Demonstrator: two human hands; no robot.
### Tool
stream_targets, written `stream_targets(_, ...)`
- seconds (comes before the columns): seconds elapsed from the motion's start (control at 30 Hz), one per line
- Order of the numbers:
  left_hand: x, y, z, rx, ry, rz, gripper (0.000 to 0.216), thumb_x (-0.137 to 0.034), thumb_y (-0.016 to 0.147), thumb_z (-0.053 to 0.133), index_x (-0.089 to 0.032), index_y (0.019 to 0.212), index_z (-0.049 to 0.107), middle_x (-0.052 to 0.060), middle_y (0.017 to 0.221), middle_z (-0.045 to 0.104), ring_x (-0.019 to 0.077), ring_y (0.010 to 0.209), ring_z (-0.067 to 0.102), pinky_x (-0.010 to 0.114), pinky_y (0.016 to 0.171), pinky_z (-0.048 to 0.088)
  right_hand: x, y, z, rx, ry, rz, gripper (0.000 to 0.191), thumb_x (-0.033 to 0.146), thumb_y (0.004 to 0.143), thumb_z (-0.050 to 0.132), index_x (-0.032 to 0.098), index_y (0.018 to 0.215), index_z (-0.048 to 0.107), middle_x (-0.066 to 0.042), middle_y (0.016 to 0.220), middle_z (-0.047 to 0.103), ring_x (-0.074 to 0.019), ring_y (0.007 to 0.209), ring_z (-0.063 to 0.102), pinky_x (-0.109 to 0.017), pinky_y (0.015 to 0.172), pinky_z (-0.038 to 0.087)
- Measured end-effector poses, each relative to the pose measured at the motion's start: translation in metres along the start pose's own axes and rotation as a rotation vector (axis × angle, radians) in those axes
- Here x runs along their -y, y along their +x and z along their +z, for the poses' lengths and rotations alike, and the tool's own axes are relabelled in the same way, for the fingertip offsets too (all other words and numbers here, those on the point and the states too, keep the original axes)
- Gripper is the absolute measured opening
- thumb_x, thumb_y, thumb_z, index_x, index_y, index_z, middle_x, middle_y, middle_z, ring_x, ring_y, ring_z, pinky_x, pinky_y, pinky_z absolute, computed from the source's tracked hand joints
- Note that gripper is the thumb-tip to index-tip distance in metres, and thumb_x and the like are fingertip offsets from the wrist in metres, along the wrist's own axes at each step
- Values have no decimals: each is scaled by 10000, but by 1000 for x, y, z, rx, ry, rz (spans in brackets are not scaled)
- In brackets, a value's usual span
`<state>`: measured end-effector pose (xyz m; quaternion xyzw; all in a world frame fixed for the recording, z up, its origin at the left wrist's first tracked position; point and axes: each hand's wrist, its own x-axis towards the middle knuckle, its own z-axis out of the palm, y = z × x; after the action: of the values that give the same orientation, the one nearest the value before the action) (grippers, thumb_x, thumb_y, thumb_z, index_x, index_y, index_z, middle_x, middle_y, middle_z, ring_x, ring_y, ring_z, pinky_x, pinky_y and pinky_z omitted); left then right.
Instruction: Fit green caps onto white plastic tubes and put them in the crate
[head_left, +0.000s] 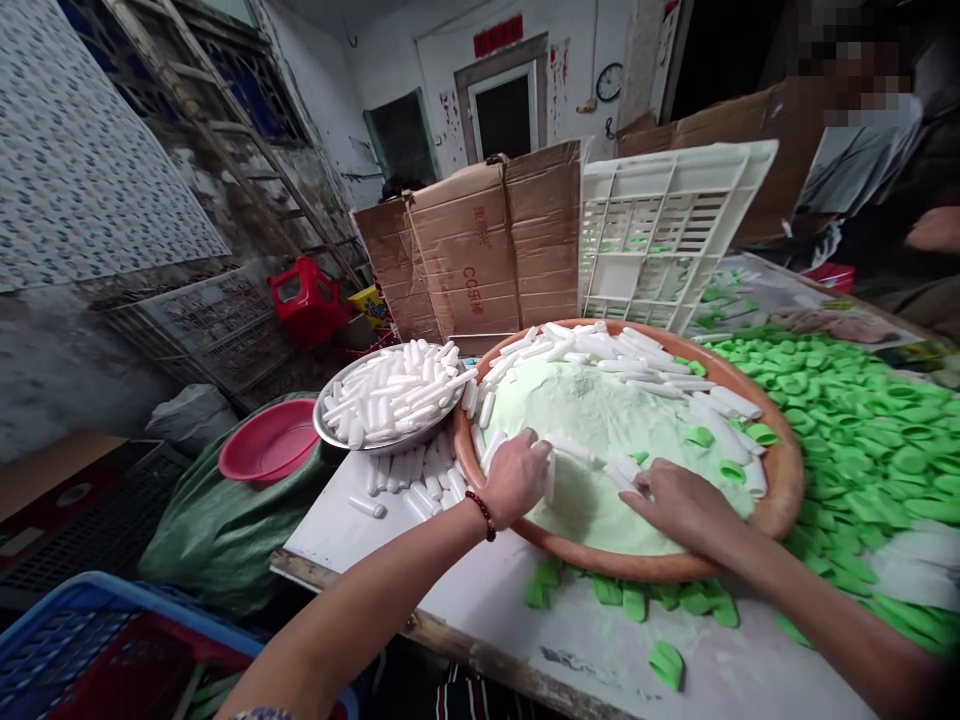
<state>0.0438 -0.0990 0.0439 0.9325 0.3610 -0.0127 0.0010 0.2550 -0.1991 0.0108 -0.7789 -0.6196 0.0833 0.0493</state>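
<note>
Though the left hand (514, 480) and right hand (679, 505) look open, green powder (592, 420) half-buries white tubes (724, 430).

The left hand (516, 478) and right hand (679, 505) have open powder (600, 420) inside the big clay basin (784, 490). Its raised rim blocks their way outward, with the steel bowl (322, 425) crowding the left and heaped green caps (862, 450) the right; a bare strip of table (480, 640) lies nearest.

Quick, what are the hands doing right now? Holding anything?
Left hand: half-curled against a white tube; cannot tell if gripping.
Right hand: open, spread flat, beside another white tube, holding nothing visible.
</note>
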Motion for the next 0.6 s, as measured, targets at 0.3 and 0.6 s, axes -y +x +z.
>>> stream_targets(0.3, -10, 1, 7, 135, 22, -143, 297, -276, 897, 493, -87, 971, 711, 143, 882, 687, 224, 791, 663, 283, 648, 496, 3, 10, -5, -12, 69, -20, 337, 402, 864, 488, 159, 784, 707, -135, 874, 686, -263, 802, 642, -305, 610, 355)
stream_targets(0.6, -14, 47, -7, 117, 66, 192, 207, -313, 850, 603, -156, 926, 714, 131, 1128, 619, 277, 1035, 578, 427, 924, 436, -1, 10, -7, 29, 84, -16, 346, 405, 879, 468, 181, 756, 702, -113, 805, 692, -260, 775, 643, -307, 613, 348)
